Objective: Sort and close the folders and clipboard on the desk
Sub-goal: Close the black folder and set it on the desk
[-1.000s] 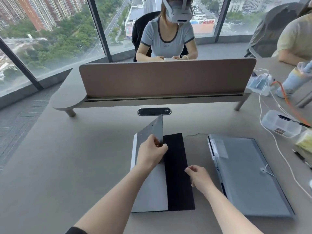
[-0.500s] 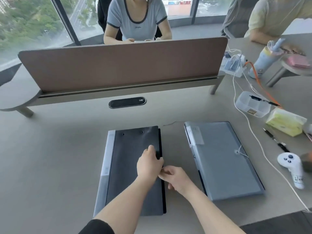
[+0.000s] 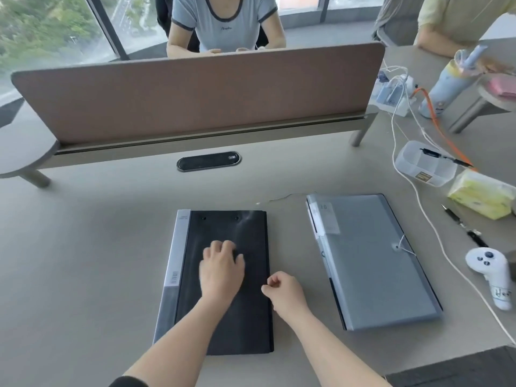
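A black clipboard folder (image 3: 240, 325) lies shut and flat on the desk in front of me, on top of a grey folder (image 3: 174, 263) whose labelled left edge sticks out. My left hand (image 3: 220, 268) rests palm down on the black cover with fingers curled. At the cover's right edge my right hand (image 3: 284, 291) is loosely closed, holding nothing that I can see. To the right a blue-grey expanding folder (image 3: 374, 263) lies shut, its string clasp on the right side.
A brown divider panel (image 3: 195, 90) crosses the desk behind, with people seated beyond it. At the right lie a white controller (image 3: 492, 273), pens (image 3: 463, 226), a tissue pack (image 3: 481, 194), a clear box (image 3: 425, 163), white cables and a bottle (image 3: 449, 82).
The black cover, held up by my left hand a second ago, now lies flat and shut. My left hand has slid onto its middle; my right hand stays by its right edge.
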Tool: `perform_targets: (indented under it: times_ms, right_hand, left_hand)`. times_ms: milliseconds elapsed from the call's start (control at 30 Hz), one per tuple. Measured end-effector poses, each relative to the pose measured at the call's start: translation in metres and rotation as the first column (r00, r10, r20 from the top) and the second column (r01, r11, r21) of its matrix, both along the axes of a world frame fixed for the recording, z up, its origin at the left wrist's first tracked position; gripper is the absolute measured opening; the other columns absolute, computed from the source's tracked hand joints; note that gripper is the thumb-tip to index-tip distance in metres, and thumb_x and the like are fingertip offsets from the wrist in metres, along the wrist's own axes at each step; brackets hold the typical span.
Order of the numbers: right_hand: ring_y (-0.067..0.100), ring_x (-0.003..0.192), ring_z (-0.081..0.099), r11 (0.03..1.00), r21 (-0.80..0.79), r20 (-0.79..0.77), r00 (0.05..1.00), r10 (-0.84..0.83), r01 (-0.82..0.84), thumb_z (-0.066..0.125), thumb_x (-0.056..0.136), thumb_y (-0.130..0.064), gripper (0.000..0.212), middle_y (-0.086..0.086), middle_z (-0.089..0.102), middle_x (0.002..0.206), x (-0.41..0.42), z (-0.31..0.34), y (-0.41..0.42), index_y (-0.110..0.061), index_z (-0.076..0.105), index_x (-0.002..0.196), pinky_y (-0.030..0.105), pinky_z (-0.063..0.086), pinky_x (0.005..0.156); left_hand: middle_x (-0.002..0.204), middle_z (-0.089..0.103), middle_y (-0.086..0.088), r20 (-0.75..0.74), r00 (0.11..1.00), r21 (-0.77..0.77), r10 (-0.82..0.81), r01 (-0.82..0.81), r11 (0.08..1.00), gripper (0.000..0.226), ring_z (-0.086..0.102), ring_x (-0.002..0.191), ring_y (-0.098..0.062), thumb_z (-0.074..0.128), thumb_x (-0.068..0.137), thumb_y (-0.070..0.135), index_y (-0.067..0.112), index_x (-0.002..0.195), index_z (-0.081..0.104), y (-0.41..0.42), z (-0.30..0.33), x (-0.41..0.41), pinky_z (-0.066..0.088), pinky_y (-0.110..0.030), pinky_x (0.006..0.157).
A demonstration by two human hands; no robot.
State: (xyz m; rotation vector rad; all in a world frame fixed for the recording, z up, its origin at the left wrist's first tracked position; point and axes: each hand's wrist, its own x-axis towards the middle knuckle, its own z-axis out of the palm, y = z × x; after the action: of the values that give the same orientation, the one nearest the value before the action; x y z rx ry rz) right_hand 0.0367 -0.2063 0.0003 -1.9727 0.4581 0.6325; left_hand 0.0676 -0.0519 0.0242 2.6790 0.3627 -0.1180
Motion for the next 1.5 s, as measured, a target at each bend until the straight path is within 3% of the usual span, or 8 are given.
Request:
perform_targets:
  times_ms: [233, 333, 467, 567, 967, 1067, 1300, 1500]
  right_hand:
    - [0.015, 0.066, 0.058, 0.999, -0.013, -0.012, 0.999, -0.038, 0.038, 0.068, 0.081, -0.024, 0.025, -0.004, 0.061, 0.08, 0.0, -0.002, 0.001, -0.024, 0.053, 0.101, 0.027, 0.046, 0.062]
    - [0.015, 0.066, 0.058, 0.999, -0.049, -0.018, 1.0, -0.003, 0.002, 0.07, 0.08, -0.026, 0.023, -0.007, 0.062, 0.076, 0.002, -0.002, 0.004, -0.023, 0.057, 0.099, 0.026, 0.045, 0.063]
    - [0.012, 0.064, 0.051, 0.989, -0.142, 0.017, 0.999, 0.04, -0.037, 0.065, 0.083, -0.018, 0.012, -0.007, 0.056, 0.07, 0.006, 0.003, 0.009, -0.018, 0.056, 0.092, 0.023, 0.039, 0.057]
    - [0.012, 0.064, 0.051, 0.982, -0.184, 0.075, 0.996, 0.044, -0.03, 0.06, 0.087, -0.014, 0.007, -0.008, 0.055, 0.072, 0.014, 0.012, 0.005, -0.019, 0.054, 0.089, 0.022, 0.038, 0.055]
    - [0.038, 0.07, 0.052, 0.948, -0.274, 0.337, 0.939, -0.064, 0.163, 0.054, 0.087, -0.017, 0.013, 0.011, 0.061, 0.073, 0.058, 0.082, -0.098, -0.005, 0.059, 0.085, 0.032, 0.036, 0.059]
    - [0.024, 0.076, 0.063, 0.938, -0.283, 0.345, 0.934, -0.095, 0.2, 0.058, 0.09, -0.026, 0.012, 0.0, 0.068, 0.079, 0.061, 0.1, -0.143, -0.017, 0.065, 0.087, 0.033, 0.046, 0.063]
    - [0.022, 0.091, 0.061, 0.9, -0.323, 0.319, 0.929, -0.188, 0.293, 0.062, 0.09, -0.033, 0.014, -0.003, 0.066, 0.095, 0.066, 0.089, -0.243, -0.021, 0.063, 0.096, 0.035, 0.047, 0.079]
    - [0.021, 0.089, 0.064, 0.883, -0.373, 0.214, 0.953, -0.215, 0.284, 0.062, 0.089, -0.036, 0.017, -0.006, 0.07, 0.093, 0.062, 0.059, -0.293, -0.021, 0.068, 0.094, 0.033, 0.046, 0.074]
  left_hand:
    - [0.132, 0.049, -0.013, -0.2, 0.916, 0.031, 0.347, -0.348, 0.937, 0.055, 0.043, 0.122, -0.037, 0.061, 0.088, 0.041, 0.013, 0.134, 0.048, 0.091, -0.002, -0.026, 0.04, -0.047, 0.096]
    - [0.12, 0.057, -0.016, -0.272, 0.85, -0.115, 0.45, -0.493, 0.862, 0.049, 0.051, 0.112, -0.038, 0.063, 0.087, 0.041, 0.006, 0.12, 0.056, 0.105, -0.003, -0.033, 0.04, -0.043, 0.086]
    - [0.07, 0.057, -0.008, -0.381, 0.803, -0.32, 0.459, -0.58, 0.749, 0.042, 0.053, 0.069, -0.03, 0.066, 0.08, 0.046, 0.006, 0.074, 0.054, 0.117, -0.002, -0.032, 0.039, -0.035, 0.062]
    - [0.066, 0.05, -0.01, -0.478, 0.774, -0.453, 0.416, -0.623, 0.638, 0.047, 0.044, 0.063, -0.026, 0.071, 0.078, 0.045, 0.0, 0.071, 0.059, 0.122, 0.003, -0.032, 0.029, -0.033, 0.059]
    - [0.078, 0.068, -0.007, -0.406, 0.905, -0.755, 0.13, -0.412, 0.51, 0.024, 0.06, 0.07, -0.021, 0.071, 0.088, 0.027, 0.003, 0.088, 0.072, 0.042, 0.061, 0.001, 0.051, -0.028, 0.058]
    - [0.078, 0.071, -0.006, -0.367, 0.93, -0.806, 0.01, -0.323, 0.496, 0.02, 0.063, 0.067, -0.018, 0.071, 0.088, 0.023, 0.004, 0.084, 0.072, 0.001, 0.077, 0.013, 0.054, -0.024, 0.056]
    - [0.059, 0.06, -0.001, -0.312, 0.937, -0.792, -0.157, -0.165, 0.588, 0.03, 0.062, 0.057, -0.012, 0.077, 0.083, 0.03, 0.008, 0.068, 0.064, -0.092, 0.078, 0.027, 0.056, -0.029, 0.061]
    - [0.057, 0.061, -0.002, -0.336, 0.93, -0.717, -0.152, -0.147, 0.681, 0.031, 0.064, 0.058, -0.014, 0.078, 0.08, 0.027, 0.006, 0.063, 0.063, -0.147, 0.052, 0.026, 0.056, -0.025, 0.057]
